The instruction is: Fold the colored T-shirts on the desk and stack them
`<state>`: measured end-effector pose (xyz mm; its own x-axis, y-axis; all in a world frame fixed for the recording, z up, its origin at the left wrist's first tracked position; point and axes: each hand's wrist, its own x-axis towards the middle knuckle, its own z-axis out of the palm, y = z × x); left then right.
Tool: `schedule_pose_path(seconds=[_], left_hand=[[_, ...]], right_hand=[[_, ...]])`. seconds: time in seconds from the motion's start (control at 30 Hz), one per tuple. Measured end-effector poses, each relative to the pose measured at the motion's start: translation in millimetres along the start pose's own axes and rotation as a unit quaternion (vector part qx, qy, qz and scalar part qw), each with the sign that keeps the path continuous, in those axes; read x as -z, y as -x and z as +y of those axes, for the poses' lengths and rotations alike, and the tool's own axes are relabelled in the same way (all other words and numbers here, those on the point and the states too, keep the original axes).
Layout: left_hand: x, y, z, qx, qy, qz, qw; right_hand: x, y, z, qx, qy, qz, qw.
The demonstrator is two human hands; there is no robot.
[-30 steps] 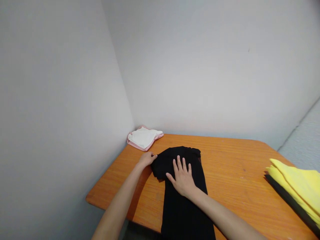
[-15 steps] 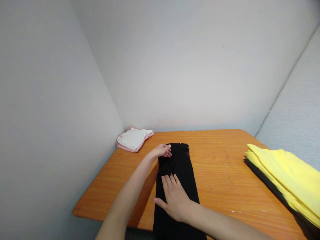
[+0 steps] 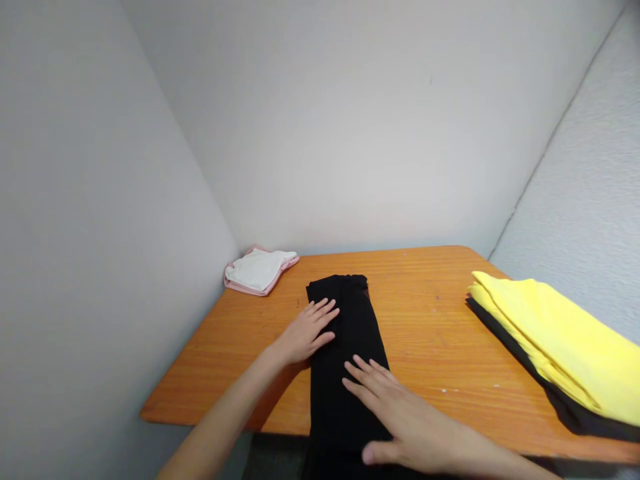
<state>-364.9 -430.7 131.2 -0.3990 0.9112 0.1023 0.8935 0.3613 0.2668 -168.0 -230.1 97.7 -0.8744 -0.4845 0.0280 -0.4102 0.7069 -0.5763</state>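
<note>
A long, narrow folded black garment (image 3: 345, 360) lies on the orange wooden table (image 3: 435, 347), its near end hanging over the front edge. My left hand (image 3: 305, 330) rests flat on the garment's left edge, fingers spread and open. My right hand (image 3: 400, 417) lies flat on the garment nearer to me, fingers stretched out, holding nothing.
A folded white and pink cloth (image 3: 257, 270) sits in the far left corner by the wall. A stack of yellow fabric (image 3: 555, 340) over a black piece (image 3: 570, 410) lies at the table's right side. Grey walls close in the table on three sides.
Both hands have slid toward me along the black garment, pressing it flat. The left hand went from the far end to the middle left edge. The camera turned slightly right.
</note>
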Motion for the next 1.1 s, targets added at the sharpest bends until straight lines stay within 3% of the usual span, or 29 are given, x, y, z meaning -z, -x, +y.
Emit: schedule_pose_path(seconds=[0.13,0.23,0.4,0.47,0.57,0.7,0.77,0.83,0.93,1.03,1.1], left_hand=[[13,56,19,-0.029,0.019,-0.093,0.995],[-9,85,39,-0.049,0.011,-0.145,0.988],[-61,104,59,-0.012,-0.039,-0.066,0.997],[-67,104,62,-0.003,0.014,-0.028,1.000],[-58,89,64,0.110,0.144,0.076,0.980],[-41,52,59,0.282,0.189,0.192,0.921],[-39,37,52,0.350,0.151,0.199,0.903],[-41,25,45,0.414,0.121,0.155,0.889],[-51,7,39,0.405,0.116,0.106,0.901],[-57,-19,52,0.331,0.135,0.163,0.920],[-53,-42,76,0.273,0.177,0.198,0.925]], right_hand=[[-19,43,24,-0.011,0.023,-0.003,1.000],[-36,56,34,-0.008,0.023,0.011,1.000],[-32,64,23,0.028,-0.069,0.051,0.996],[-21,60,17,-0.026,-0.086,0.124,0.988],[5,37,14,-0.174,-0.052,0.264,0.947],[36,-8,19,-0.225,-0.003,0.304,0.926],[42,-22,20,-0.227,0.006,0.307,0.924],[43,-24,20,-0.237,0.020,0.312,0.920],[39,-7,21,-0.263,0.043,0.327,0.907],[43,25,26,-0.303,0.069,0.357,0.881],[55,49,32,-0.330,0.087,0.379,0.860]])
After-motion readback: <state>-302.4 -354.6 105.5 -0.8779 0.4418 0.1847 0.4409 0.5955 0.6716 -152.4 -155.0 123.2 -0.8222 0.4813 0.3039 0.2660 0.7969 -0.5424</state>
